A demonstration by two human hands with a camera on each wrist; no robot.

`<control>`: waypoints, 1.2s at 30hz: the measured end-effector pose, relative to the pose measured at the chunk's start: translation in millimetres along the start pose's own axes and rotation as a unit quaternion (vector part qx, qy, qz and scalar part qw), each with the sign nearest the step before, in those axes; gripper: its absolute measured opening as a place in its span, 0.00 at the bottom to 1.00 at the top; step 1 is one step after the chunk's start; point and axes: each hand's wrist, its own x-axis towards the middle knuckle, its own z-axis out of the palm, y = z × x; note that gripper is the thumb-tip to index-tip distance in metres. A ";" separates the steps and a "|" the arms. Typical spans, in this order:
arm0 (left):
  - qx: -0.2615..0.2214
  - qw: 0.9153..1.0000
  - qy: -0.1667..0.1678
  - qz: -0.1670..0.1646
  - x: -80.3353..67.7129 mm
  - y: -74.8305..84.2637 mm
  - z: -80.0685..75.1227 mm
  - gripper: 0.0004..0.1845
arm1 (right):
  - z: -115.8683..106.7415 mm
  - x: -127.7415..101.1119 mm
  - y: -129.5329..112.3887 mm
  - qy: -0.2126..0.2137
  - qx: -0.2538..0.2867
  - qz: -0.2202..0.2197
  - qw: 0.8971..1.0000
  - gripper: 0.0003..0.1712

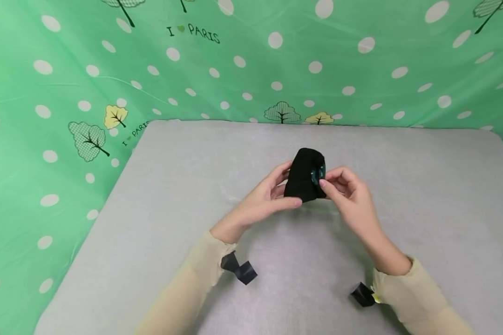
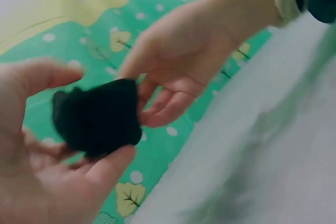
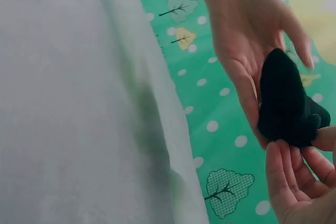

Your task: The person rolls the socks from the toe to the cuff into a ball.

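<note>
A small black cloth pouch [image 1: 302, 177] is held above the table in the head view, with a shiny dark teal thing [image 1: 315, 177] showing at its right-hand opening. My right hand [image 1: 356, 200] pinches the pouch by this side, between thumb and fingers. On the other side, the extended fingers of my left hand [image 1: 260, 200] rest against the pouch from behind and below. The left thumb stands apart from the cloth in both wrist views. In the left wrist view the pouch [image 2: 100, 119] hides part of the right fingertips.
A grey cloth-covered table [image 1: 172, 186] spreads under both arms. Behind and to the left hangs a green dotted sheet [image 1: 234, 79] with printed trees. Black straps [image 1: 246, 273] dangle from both light sleeves [image 1: 419, 298].
</note>
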 end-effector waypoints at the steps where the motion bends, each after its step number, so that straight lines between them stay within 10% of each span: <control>1: -0.011 1.000 -0.015 -0.003 -0.8 0.3 -2.2 0.43 | -1.4 0.3 -0.6 -0.001 0.015 0.004 1.000 0.01; 10: -0.032 0.999 0.016 -0.007 5.4 -5.1 -4.4 0.39 | -0.4 2.0 -0.2 -0.043 -0.028 -0.033 0.998 0.02; 16: 0.017 0.994 0.100 0.032 9.6 -12.6 6.3 0.27 | 3.5 1.1 5.9 -0.044 -0.148 -0.112 0.982 0.04; 25: 0.039 0.980 0.186 0.049 11.5 -15.7 16.4 0.20 | -1.5 -1.0 11.2 -0.067 -0.174 -0.195 0.963 0.03; 30: 0.099 0.976 0.184 0.060 11.9 -14.4 18.7 0.19 | -2.6 -6.8 11.5 -0.058 -0.168 -0.204 0.963 0.02; 36: 0.192 0.975 0.105 0.041 11.1 -6.3 19.7 0.34 | -1.9 -10.2 8.4 0.002 -0.146 -0.117 0.982 0.03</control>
